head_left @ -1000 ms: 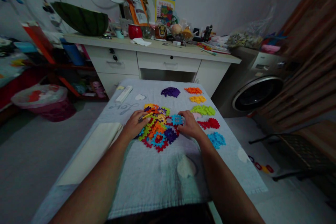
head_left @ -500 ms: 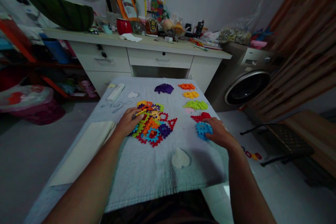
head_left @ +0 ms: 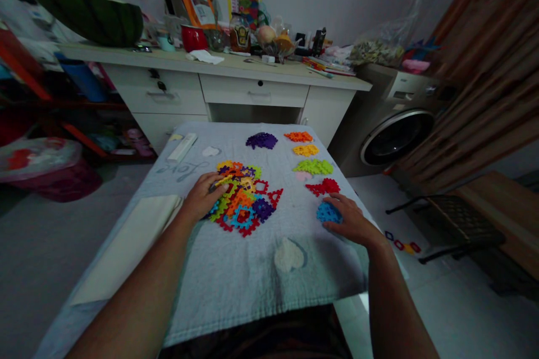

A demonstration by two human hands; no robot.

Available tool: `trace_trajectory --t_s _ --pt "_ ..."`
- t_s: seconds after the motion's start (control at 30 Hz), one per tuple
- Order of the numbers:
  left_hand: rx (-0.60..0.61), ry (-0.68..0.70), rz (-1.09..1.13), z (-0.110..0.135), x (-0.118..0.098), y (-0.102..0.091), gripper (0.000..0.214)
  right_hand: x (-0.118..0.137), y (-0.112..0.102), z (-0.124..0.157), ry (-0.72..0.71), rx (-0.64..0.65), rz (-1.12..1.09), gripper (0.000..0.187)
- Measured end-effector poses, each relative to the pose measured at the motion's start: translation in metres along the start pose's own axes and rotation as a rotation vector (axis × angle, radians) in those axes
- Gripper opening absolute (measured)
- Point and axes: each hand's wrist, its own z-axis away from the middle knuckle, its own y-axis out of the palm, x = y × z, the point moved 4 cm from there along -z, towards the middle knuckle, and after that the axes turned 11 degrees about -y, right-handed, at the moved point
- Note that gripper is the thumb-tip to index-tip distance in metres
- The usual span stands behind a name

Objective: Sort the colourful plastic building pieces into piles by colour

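A mixed heap of coloured plastic puzzle tiles (head_left: 242,197) lies in the middle of a grey towel (head_left: 236,286) on a table. My left hand (head_left: 202,197) rests on the heap's left side, fingers curled over the tiles. My right hand (head_left: 351,220) lies flat beside a small blue pile (head_left: 327,212), its fingers touching it. Sorted piles sit along the right: red (head_left: 323,187), green (head_left: 314,167), yellow (head_left: 306,150), orange (head_left: 298,136) and purple (head_left: 261,141).
A white desk (head_left: 219,81) crowded with cups and jars stands behind the table. A washing machine (head_left: 396,123) is at the right, a chair (head_left: 458,224) beside it. A few loose tiles (head_left: 400,244) lie on the floor. A folded cloth (head_left: 130,241) lies at the table's left.
My right hand carried a blue tile from the heap to the blue pile at the right and now lies flat by it. The left hand stayed on the heap.
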Motion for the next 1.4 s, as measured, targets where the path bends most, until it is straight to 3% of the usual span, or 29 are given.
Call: trace_trajectory --t_s 0.13,0.3,0.43,0.57,0.7,0.8,0.93,1.13,1.27,1.4 --pt "-0.007 0.004 -0.001 -0.001 0.002 0.0 0.056 -0.005 0.0 0.001 -0.011 -0.013 0.003 0.058" --pt "-0.003 0.014 -0.005 -0.001 0.003 0.001 0.052 -0.005 -0.005 -0.001 -0.021 -0.056 0.036 0.063" --pt "-0.006 0.012 -0.001 0.001 0.001 0.001 0.054 0.039 -0.007 -0.026 -0.135 -0.078 0.008 0.063" --pt "-0.003 0.001 0.005 0.002 -0.003 -0.001 0.053 0.097 0.007 -0.067 -0.36 -0.04 -0.051 0.046" --pt "-0.007 -0.005 0.019 0.003 -0.004 -0.002 0.051 0.117 0.029 -0.102 -0.387 -0.003 0.009 0.045" --pt "-0.001 -0.002 0.017 0.004 -0.004 -0.002 0.05 0.111 0.039 -0.111 -0.352 0.008 0.075 0.039" --pt "0.002 0.005 0.01 0.003 -0.006 -0.002 0.05 0.099 0.036 -0.106 -0.317 -0.025 0.041 0.03" --pt "-0.007 -0.008 0.019 0.003 -0.004 -0.001 0.053 0.075 0.005 -0.095 -0.243 -0.187 -0.101 0.015" --pt "0.006 -0.008 0.012 0.003 -0.004 -0.001 0.053 0.047 -0.014 -0.088 -0.1 -0.283 -0.093 0.023" --pt "0.005 -0.011 0.011 0.003 -0.005 -0.002 0.053 0.025 -0.024 -0.081 0.057 -0.294 -0.044 0.029"
